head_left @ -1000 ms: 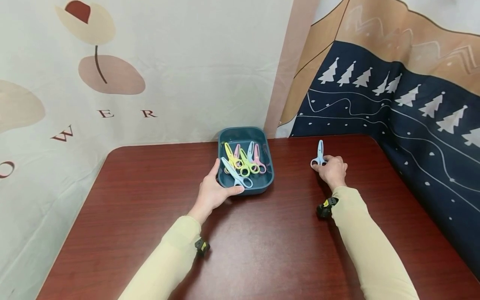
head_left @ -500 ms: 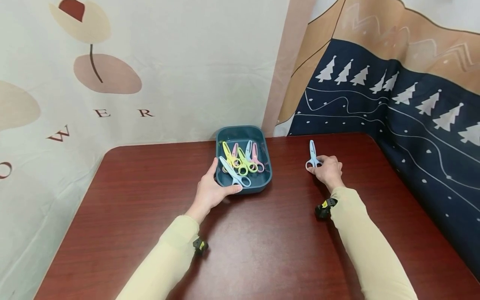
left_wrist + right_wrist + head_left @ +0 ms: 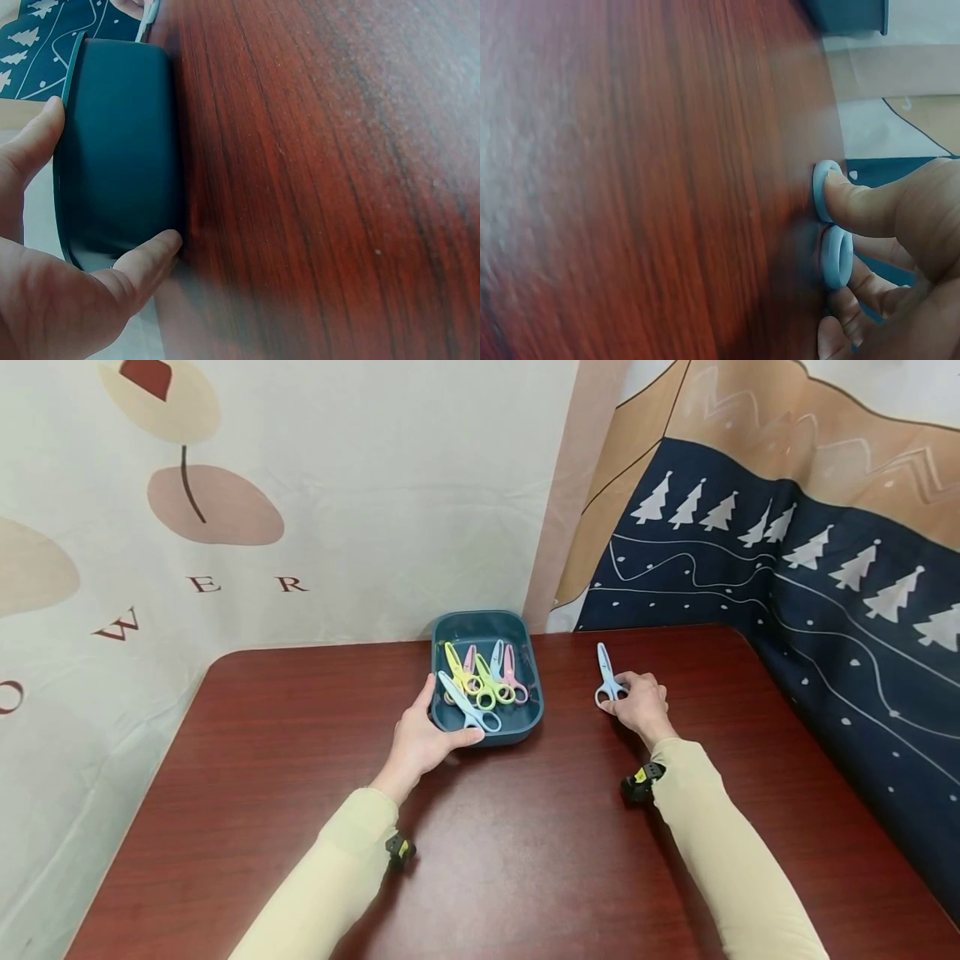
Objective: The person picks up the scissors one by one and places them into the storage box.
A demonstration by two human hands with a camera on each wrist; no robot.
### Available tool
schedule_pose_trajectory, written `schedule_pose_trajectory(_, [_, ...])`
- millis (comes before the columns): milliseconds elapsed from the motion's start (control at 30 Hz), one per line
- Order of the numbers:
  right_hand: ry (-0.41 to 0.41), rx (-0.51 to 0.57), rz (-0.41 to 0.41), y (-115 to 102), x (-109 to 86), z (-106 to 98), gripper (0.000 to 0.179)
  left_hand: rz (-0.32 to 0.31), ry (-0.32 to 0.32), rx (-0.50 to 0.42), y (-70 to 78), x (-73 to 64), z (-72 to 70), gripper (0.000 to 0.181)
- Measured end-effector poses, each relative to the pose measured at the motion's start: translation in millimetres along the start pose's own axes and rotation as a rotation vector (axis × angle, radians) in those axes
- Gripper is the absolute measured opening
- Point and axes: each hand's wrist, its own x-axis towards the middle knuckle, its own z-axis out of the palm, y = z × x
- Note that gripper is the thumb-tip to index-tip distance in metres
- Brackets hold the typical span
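Observation:
In the head view, my left hand (image 3: 420, 743) rests against the near left corner of a dark teal tray (image 3: 480, 625), thumb along its front edge. The left wrist view shows the fingers fairly straight against the tray wall (image 3: 120, 142). Several small pastel scissors lie inside, among them light blue scissors (image 3: 459, 695) nearest the hand and lime green scissors (image 3: 489, 672). To the right of the tray, my right hand (image 3: 642, 706) pinches another pair of light blue scissors (image 3: 605, 667) by the handle loops (image 3: 837, 259), blades pointing away.
The tray stands at the far edge of a dark red wooden table (image 3: 480, 860). A pale printed cloth (image 3: 360, 527) hangs behind it. On the right, a navy cloth (image 3: 795, 602) with white trees borders the table.
My right hand has moved left towards the tray with the light blue scissors. My left hand has stayed at the tray, and the scissors inside have not shifted.

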Motion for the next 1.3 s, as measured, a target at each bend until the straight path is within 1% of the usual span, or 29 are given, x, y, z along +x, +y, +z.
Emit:
schedule_pose_trajectory(333, [0.028, 0.031, -0.038, -3.3, -2.7, 2.3, 0.055, -0.002, 0.006, 0.008, 0.6, 0.1, 0.4, 0.124])
schedule_pose_trajectory(600, [0.049, 0.056, -0.059, -6.2, -3.8, 2.6, 0.055, -0.013, -0.004, -0.019, 1.2, -1.1, 1.2, 0.123])
schedule_pose_trajectory(833, [0.097, 0.074, -0.088, -5.8, -3.1, 5.1, 0.051, -0.007, 0.003, -0.019, 1.1, -1.4, 0.7, 0.122])
schedule_pose_trajectory(1000, [0.113, 0.102, -0.092, -4.6, -3.6, 4.6, 0.046, 0.002, 0.008, -0.012, 1.0, -1.2, 0.7, 0.121])
schedule_pose_trajectory(1100, [0.091, 0.173, -0.086, -3.9, -3.7, 4.0, 0.046, 0.004, 0.009, -0.005, 0.9, -0.9, 0.7, 0.121])
schedule_pose_trajectory(1233, [0.040, 0.332, -0.063, -3.7, -4.2, 3.2, 0.047, 0.006, 0.011, -0.006, 0.5, -0.6, 0.9, 0.122])
schedule_pose_trajectory(1300, [0.021, 0.391, -0.050, -4.3, -4.9, 2.4, 0.048, 0.007, 0.010, -0.009, 0.4, -0.5, 0.6, 0.122])
